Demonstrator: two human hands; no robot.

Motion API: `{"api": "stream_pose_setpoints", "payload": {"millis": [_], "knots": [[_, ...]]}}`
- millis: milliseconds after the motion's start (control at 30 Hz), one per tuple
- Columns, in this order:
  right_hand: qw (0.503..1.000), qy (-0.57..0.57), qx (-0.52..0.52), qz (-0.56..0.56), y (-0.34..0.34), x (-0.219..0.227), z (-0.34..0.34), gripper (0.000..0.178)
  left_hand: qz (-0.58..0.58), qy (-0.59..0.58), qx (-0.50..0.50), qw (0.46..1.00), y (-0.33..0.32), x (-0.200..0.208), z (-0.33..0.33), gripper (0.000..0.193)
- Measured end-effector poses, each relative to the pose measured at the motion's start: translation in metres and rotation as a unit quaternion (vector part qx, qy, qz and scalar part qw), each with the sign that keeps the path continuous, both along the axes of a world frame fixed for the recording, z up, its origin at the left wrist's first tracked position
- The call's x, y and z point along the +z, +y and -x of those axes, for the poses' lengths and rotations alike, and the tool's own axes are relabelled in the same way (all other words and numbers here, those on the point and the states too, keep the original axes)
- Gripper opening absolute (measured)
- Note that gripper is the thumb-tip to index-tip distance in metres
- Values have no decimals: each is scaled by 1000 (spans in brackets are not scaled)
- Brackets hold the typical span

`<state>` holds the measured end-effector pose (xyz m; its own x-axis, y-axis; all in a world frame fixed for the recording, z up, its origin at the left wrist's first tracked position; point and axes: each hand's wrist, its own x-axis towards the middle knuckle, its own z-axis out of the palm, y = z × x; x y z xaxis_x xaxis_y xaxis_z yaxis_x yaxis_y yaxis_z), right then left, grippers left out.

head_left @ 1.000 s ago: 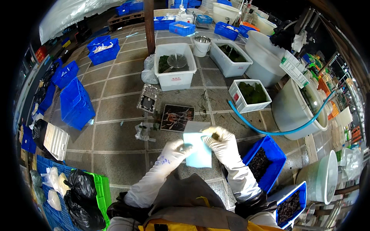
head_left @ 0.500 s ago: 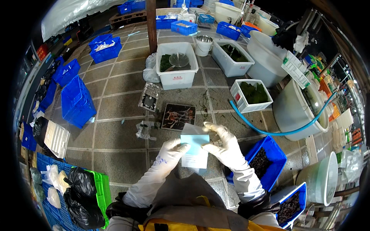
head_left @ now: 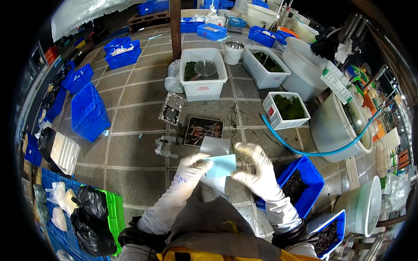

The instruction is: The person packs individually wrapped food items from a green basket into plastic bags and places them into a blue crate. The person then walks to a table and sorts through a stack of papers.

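Observation:
A small light-blue sheet of paper (head_left: 221, 166) is pinched at its left edge by my left hand (head_left: 191, 170), in a white glove with blue ink marks near the wrist. Behind it a longer white sheet (head_left: 210, 146) shows above and below, with a see-through edge; it seems held in the same grip. My right hand (head_left: 257, 167), gloved in white too, is beside the right edge of the blue sheet. Its fingers are spread, and the thumb is close to the lower right corner; whether it touches the paper I cannot tell.
Beyond my hands, a dark picture-like panel (head_left: 203, 132) lies on the tiled floor. White tubs (head_left: 203, 89) with green leafy contents stand further off. A blue crate of dark pieces (head_left: 311, 187) is at right, with a blue hose (head_left: 300, 151) above. Black bags (head_left: 93, 228) lie left.
My right hand has opened and moved slightly right, off the paper's edge. The blue sheet has tilted, and the white sheet behind has shifted to the left.

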<state>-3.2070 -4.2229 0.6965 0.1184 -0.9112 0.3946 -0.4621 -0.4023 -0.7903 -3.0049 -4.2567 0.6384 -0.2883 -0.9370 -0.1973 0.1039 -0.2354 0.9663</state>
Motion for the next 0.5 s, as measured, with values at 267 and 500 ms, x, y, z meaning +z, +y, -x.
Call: {"api": "stream_pose_setpoints", "payload": {"millis": [267,500], "knots": [[979,-122,-71,148,8,72,6,9,-45,186,55,980,7,10,-1,14],[943,22,320,-88,72,199,-10,17,14,63,50,997,18,-10,-7,15]]}}
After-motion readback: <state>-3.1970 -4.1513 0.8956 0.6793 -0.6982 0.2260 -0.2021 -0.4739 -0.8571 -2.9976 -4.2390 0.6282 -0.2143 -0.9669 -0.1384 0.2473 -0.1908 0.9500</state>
